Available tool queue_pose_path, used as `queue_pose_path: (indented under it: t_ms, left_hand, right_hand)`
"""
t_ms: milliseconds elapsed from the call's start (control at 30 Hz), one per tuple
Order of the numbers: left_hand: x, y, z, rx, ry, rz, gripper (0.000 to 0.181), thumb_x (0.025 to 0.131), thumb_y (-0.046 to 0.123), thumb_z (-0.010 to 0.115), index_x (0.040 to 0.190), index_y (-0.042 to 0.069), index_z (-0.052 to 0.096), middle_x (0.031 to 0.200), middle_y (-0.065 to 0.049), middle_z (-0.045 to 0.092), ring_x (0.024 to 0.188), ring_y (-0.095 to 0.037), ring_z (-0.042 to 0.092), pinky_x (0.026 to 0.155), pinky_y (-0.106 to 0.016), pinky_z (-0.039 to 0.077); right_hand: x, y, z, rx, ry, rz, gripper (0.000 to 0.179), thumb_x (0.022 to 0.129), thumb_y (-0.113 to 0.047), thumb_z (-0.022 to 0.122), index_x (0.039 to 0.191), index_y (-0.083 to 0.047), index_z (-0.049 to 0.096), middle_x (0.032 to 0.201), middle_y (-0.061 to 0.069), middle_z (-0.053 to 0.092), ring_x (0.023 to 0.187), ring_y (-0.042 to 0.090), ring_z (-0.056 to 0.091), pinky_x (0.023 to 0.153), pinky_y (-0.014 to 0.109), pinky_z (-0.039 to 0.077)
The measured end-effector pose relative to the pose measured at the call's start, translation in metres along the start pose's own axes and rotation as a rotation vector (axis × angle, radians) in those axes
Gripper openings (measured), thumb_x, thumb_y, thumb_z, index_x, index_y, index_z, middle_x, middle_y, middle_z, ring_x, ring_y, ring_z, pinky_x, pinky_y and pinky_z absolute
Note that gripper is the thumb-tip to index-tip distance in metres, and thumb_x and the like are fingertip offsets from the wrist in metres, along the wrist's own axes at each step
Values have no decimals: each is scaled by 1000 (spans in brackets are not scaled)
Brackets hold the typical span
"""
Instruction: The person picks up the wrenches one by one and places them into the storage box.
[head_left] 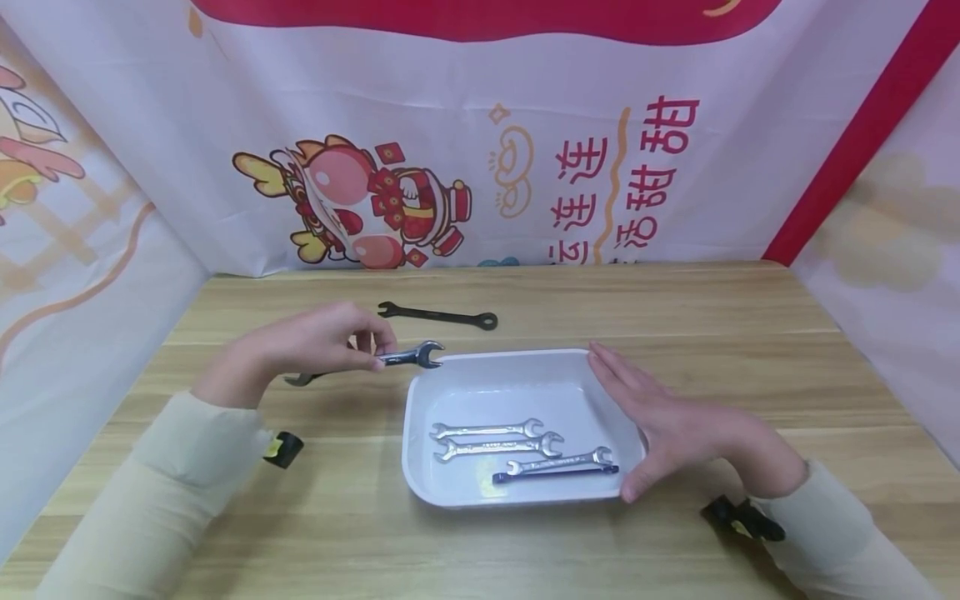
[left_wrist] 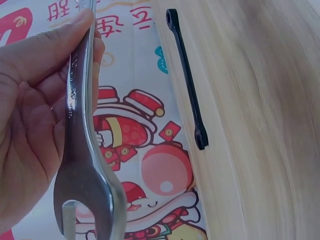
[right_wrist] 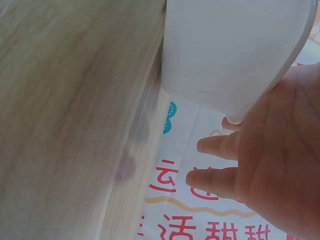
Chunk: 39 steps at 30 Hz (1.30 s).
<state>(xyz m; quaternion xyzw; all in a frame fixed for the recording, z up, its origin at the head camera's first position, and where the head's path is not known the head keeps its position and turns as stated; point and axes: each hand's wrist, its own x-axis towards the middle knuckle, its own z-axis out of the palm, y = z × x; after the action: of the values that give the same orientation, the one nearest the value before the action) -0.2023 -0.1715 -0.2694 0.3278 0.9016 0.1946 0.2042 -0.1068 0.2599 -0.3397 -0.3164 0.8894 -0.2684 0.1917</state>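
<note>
My left hand (head_left: 330,337) pinches a silver open-end wrench (head_left: 408,357) between thumb and fingers, beside the far left corner of a white tray (head_left: 413,433). Up close in the left wrist view, the held wrench (left_wrist: 82,175) points one open jaw toward the camera. Several wrenches lie in the tray: silver double open-end ones, among them one wrench (head_left: 487,429) at the back, and a dark blue tool (head_left: 555,474) along the near side. On the right, my right hand (head_left: 675,425) rests against the tray's end wall, its fingers spread and fairly straight along the rim.
Behind the tray lies a black combination wrench (head_left: 438,315) on the wooden table (head_left: 525,554). Printed cloth (head_left: 450,83) with a cartoon figure and red characters hangs along the table's far edge and both sides.
</note>
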Motion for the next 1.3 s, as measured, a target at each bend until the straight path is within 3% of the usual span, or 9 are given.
queue_pose_path:
  t_ms: [433,833,1300]
  left_hand:
    - [19,20,7,-29,19,138,16,89,21,75,105,22,72,93,7,70,87,-14,62,80,-28,57]
    - [38,39,18,-110,41,262,18,89,17,75,107,14,72,96,2,71,85,-13,62,81,-27,58]
    - [60,69,33,-168,0,421,21,89,15,74,109,10,71,99,0,71,84,-9,63,78,-25,59]
  right_hand:
    - [1,1,1,-5,10,-5,145,63,-51,90,159,-11,-11,166,14,-20,151,46,-7,113,74,13]
    - [0,1,1,-15,11,-17,144,64,-52,89,159,-15,-13,166,14,-20,151,47,-6,113,73,15]
    - [1,0,-1,-32,7,-10,142,65,-52,88,159,-10,-10,166,14,-19,151,47,-4,113,73,18]
